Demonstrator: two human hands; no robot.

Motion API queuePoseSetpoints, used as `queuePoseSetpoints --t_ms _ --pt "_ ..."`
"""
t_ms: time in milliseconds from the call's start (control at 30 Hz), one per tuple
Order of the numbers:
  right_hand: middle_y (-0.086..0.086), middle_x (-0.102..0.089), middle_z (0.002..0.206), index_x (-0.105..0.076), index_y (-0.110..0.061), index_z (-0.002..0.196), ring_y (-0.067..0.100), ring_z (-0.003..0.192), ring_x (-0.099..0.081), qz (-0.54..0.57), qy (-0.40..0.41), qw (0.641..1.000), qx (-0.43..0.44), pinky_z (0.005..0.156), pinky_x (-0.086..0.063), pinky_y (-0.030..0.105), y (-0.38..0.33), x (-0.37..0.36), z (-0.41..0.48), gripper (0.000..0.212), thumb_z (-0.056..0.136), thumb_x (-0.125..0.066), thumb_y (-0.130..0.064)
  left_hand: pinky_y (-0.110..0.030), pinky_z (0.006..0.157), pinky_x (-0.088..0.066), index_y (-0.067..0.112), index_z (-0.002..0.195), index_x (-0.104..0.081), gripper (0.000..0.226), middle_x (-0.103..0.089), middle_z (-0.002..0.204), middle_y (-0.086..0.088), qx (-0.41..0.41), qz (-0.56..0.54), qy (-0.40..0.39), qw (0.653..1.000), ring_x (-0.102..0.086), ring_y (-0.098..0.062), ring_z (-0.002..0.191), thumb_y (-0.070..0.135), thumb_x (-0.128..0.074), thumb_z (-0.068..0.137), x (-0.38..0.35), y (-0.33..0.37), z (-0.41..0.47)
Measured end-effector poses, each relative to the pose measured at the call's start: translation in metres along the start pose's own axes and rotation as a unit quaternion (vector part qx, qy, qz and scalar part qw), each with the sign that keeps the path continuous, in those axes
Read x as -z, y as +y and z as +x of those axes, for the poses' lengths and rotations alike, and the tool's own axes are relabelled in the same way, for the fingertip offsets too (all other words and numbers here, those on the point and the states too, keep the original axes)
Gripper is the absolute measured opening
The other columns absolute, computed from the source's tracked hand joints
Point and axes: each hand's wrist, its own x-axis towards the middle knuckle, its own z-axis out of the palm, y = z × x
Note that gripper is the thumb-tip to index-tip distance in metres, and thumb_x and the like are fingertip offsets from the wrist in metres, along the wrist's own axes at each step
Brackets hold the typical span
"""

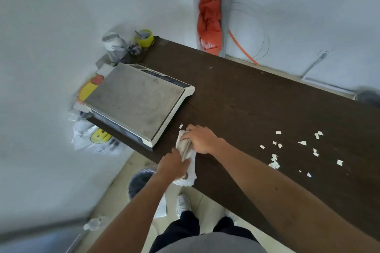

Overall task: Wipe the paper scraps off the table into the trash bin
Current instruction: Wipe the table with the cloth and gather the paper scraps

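Observation:
A white cloth (190,167) lies folded at the near edge of the dark brown table (236,96). My right hand (200,138) grips its far end and my left hand (173,163) grips its near end, which hangs over the edge. Several white paper scraps (292,150) lie scattered on the table to the right of my hands, and one scrap (181,126) sits just beyond the cloth. On the floor below the table edge, under my left arm, stands a trash bin (139,183) with a dark liner.
A weighing scale (137,100) with a steel platform fills the table's left part, close to the cloth. Behind it stand a white jug (114,44) and a yellow tape roll (145,38). Plastic bags (96,139) lie left of the table; my shoe (183,203) is beside the bin.

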Motion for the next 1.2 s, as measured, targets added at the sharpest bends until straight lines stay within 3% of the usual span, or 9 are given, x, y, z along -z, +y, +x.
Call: queuePoseSetpoints --t_ms 233,400,667,767,967,1100,1200 --pt "0.004 -0.049 0.133 -0.06 -0.039 0.13 0.027 0.116 -0.052 -0.007 0.009 0.997 -0.074 0.096 -0.043 0.045 0.043 0.008 -0.04 0.049 0.092 -0.046 -0.011 -0.03 0.072 -0.042 0.006 0.131 -0.043 0.07 -0.064 0.115 -0.011 -0.066 0.016 -0.001 0.998 -0.066 -0.026 0.099 0.065 -0.045 0.094 -0.006 0.059 0.002" --pt "0.003 -0.047 0.139 -0.055 -0.043 0.134 0.028 0.121 -0.051 -0.016 0.017 0.99 -0.139 0.096 -0.041 0.044 0.082 0.009 -0.085 0.054 0.093 -0.044 -0.009 -0.033 0.076 -0.043 0.003 0.134 -0.042 0.07 -0.065 0.119 -0.014 -0.145 0.068 -0.022 0.987 -0.065 -0.029 0.102 0.062 -0.044 0.095 -0.005 0.109 0.006" --pt "0.003 -0.05 0.136 -0.058 -0.04 0.131 0.026 0.119 -0.053 -0.041 0.035 0.981 -0.188 0.097 -0.043 0.044 0.132 0.009 -0.151 0.053 0.091 -0.045 -0.009 -0.037 0.083 -0.048 0.002 0.13 -0.044 0.067 -0.065 0.118 -0.015 -0.187 0.057 -0.051 0.979 -0.065 -0.03 0.104 0.061 -0.041 0.097 -0.029 0.195 -0.011" --pt "0.0 -0.051 0.134 -0.06 -0.04 0.129 0.023 0.119 -0.052 -0.078 0.034 0.981 -0.172 0.097 -0.042 0.041 0.137 0.009 -0.152 0.051 0.091 -0.046 -0.01 -0.038 0.084 -0.051 0.002 0.127 -0.045 0.067 -0.066 0.115 -0.014 -0.17 0.048 -0.044 0.983 -0.066 -0.029 0.101 0.062 -0.04 0.097 -0.032 0.205 -0.017" --pt "0.002 -0.055 0.123 -0.068 -0.031 0.117 0.024 0.112 -0.05 -0.183 0.047 0.98 -0.06 0.091 -0.043 0.039 0.114 0.016 -0.104 0.038 0.09 -0.047 -0.015 -0.035 0.077 -0.051 0.003 0.122 -0.053 0.065 -0.068 0.106 -0.012 -0.122 0.031 -0.011 0.992 -0.068 -0.025 0.092 0.06 -0.028 0.102 -0.028 0.185 -0.025" --pt "0.006 -0.048 0.14 -0.067 -0.03 0.121 0.027 0.126 -0.042 -0.2 0.09 0.975 -0.028 0.102 -0.036 0.044 0.1 0.025 -0.065 0.036 0.092 -0.047 -0.019 -0.036 0.079 -0.054 0.003 0.121 -0.049 0.057 -0.067 0.107 -0.013 -0.075 0.016 0.015 0.997 -0.069 -0.027 0.093 0.055 -0.034 0.103 -0.007 0.161 -0.004" --pt "0.013 -0.036 0.154 -0.068 -0.027 0.12 0.033 0.142 -0.028 -0.223 0.14 0.965 -0.009 0.116 -0.02 0.049 0.085 0.034 -0.04 0.033 0.097 -0.045 -0.035 -0.037 0.08 -0.05 0.0 0.123 -0.046 0.052 -0.065 0.113 -0.015 -0.042 0.014 0.019 0.999 -0.068 -0.031 0.1 0.047 -0.048 0.101 0.015 0.146 0.018"
